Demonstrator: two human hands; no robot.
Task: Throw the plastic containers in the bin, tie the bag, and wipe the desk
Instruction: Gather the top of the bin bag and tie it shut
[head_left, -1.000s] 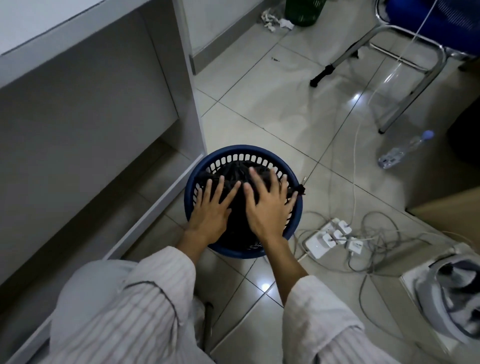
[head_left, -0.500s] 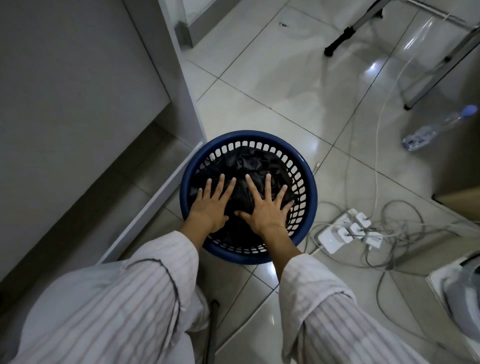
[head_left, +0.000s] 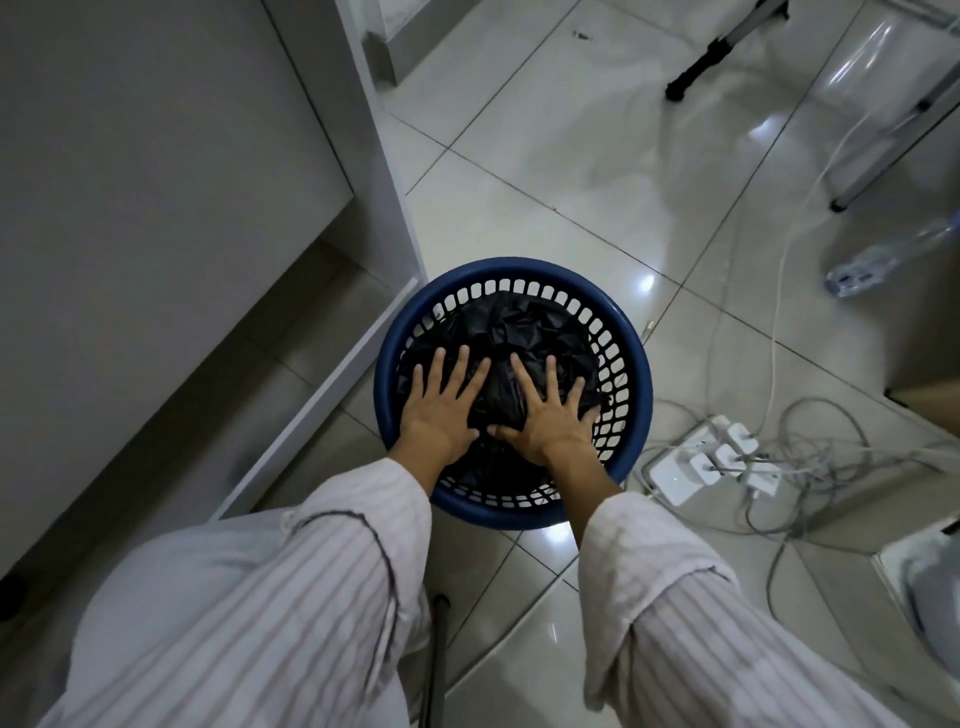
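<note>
Bag: the black bag (head_left: 511, 338) lies inside the blue bin (head_left: 636, 374) at frame centre, under both palms.
Left hand: left hand (head_left: 441, 410) lies flat on the bag, fingers straight and spread, grasping nothing.
Right hand: right hand (head_left: 550, 415) presses likewise, just beside it.
Look: crumpled, glossy black plastic, bunched below the perforated rim.
</note>
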